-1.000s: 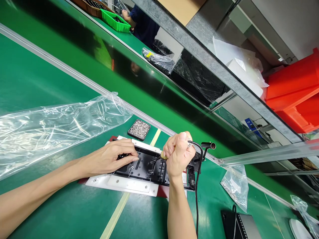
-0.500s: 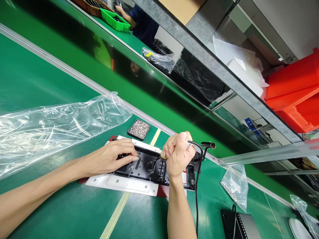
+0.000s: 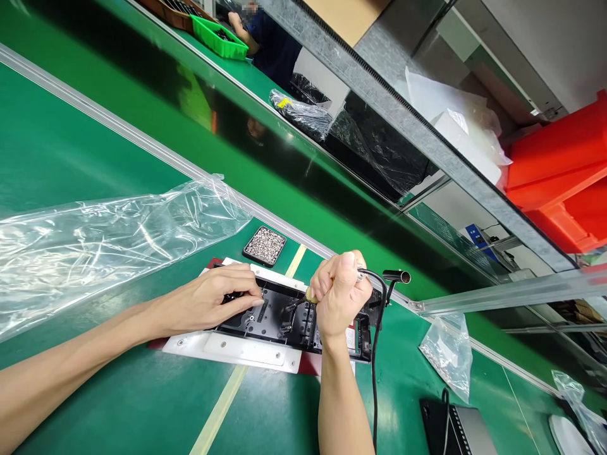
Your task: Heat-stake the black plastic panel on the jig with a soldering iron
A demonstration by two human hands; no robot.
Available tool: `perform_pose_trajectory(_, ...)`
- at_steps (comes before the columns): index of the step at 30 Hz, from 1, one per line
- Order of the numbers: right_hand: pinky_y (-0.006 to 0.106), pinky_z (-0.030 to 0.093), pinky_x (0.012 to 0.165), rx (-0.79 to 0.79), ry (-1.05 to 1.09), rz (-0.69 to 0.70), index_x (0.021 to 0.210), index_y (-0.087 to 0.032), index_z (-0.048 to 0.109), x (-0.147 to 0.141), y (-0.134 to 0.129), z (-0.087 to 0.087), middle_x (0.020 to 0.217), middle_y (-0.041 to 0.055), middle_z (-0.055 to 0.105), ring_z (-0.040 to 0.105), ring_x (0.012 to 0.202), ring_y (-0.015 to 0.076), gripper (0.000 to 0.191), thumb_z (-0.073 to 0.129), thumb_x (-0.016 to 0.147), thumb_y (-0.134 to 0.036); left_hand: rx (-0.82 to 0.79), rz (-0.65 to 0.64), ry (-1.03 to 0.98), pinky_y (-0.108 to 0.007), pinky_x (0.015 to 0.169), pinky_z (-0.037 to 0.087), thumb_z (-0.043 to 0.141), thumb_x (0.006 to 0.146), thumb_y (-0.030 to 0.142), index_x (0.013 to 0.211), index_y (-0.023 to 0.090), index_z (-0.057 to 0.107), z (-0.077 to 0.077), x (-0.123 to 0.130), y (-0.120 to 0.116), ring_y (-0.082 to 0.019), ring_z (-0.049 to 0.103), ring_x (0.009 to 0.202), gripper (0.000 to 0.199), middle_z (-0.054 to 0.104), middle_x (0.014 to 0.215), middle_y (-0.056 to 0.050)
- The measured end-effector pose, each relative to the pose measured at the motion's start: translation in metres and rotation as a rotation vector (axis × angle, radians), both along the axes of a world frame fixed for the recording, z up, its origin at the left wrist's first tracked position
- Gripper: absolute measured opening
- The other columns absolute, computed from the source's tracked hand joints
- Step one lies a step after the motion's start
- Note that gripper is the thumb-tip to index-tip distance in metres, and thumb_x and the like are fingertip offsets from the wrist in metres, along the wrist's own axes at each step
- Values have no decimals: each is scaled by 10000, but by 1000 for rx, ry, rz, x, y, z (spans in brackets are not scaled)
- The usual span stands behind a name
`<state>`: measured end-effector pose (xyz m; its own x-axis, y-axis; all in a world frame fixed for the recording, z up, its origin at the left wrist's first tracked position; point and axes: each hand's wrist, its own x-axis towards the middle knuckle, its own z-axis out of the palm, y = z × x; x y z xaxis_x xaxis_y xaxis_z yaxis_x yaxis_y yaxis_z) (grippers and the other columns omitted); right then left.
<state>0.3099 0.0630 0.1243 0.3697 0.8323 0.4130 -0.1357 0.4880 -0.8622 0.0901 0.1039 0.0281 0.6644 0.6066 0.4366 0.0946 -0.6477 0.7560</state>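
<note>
A long black plastic housing (image 3: 272,314) lies open side up in a white fixture (image 3: 246,351) on the bench. My left hand (image 3: 234,294) bears down on its left part, fingers bent and thumb close to them; what lies under the fingertips is mostly hidden. In my right hand (image 3: 342,291), closed in a fist, is a corded soldering iron (image 3: 310,296) with a yellowish grip. Its thin dark tip points left into the housing, near small raised parts. A black cable (image 3: 374,366) runs from the fist down toward me.
Behind the fixture sits a small tray of metal pieces (image 3: 264,245). A clear plastic bag (image 3: 118,240) lies left, a smaller bag (image 3: 448,354) right. A tubular stand (image 3: 397,277) rises beside my right hand. Beyond the green divider, a co-worker's arm shows near a green basket (image 3: 220,39).
My hands, the soldering iron and the housing look unmoved. Only the co-worker's hand in the background has shifted slightly.
</note>
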Motion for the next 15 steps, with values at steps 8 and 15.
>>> perform_pose_trajectory(8, 151, 361, 346, 20, -19, 4, 735, -257, 436, 1, 0, 1, 526, -107, 400, 350, 405, 66, 652, 819, 1123, -615, 5, 3, -10, -289, 879, 496, 662, 1251, 346, 1021, 238, 833, 1, 2, 1, -153, 696, 881, 305, 780, 957, 19)
perform_pose_trajectory(15, 150, 369, 342, 21, -15, 2, 737, -256, 447, 0, 1, 1, 531, -104, 409, 360, 404, 65, 641, 828, 1121, -599, 12, 0, -3, -295, 876, 494, 670, 1248, 336, 1025, 238, 833, -1, 0, 0, -150, 694, 875, 293, 776, 948, 22)
